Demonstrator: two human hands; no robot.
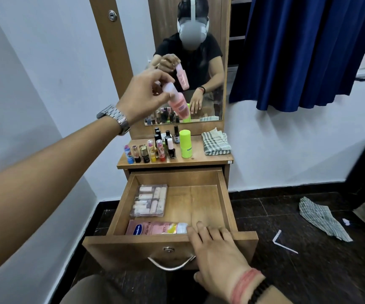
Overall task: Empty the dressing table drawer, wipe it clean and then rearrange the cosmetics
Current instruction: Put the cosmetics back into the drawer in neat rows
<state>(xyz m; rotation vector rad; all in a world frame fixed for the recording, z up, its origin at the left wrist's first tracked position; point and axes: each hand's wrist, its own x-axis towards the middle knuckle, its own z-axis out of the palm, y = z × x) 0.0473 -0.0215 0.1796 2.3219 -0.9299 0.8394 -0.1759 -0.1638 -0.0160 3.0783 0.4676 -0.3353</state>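
The wooden drawer (223,194) of the dressing table stands pulled out. Inside lie a clear palette case (149,200) at the left and a pink Vaseline tube (155,228) along the front. My left hand (143,95) is raised in front of the mirror and pinches a pink bottle (178,104) by its cap, high above the tabletop. My right hand (216,246) rests with straight fingers on the drawer's front edge, touching the tube's end. On the tabletop (199,159) stand several lipsticks and nail polishes (153,148) and a green bottle (185,143).
A folded checked cloth (215,142) lies at the tabletop's right. The mirror (210,62) rises behind. A blue curtain (308,51) hangs at the right. A crumpled cloth (322,218) and a white strip (283,241) lie on the dark floor.
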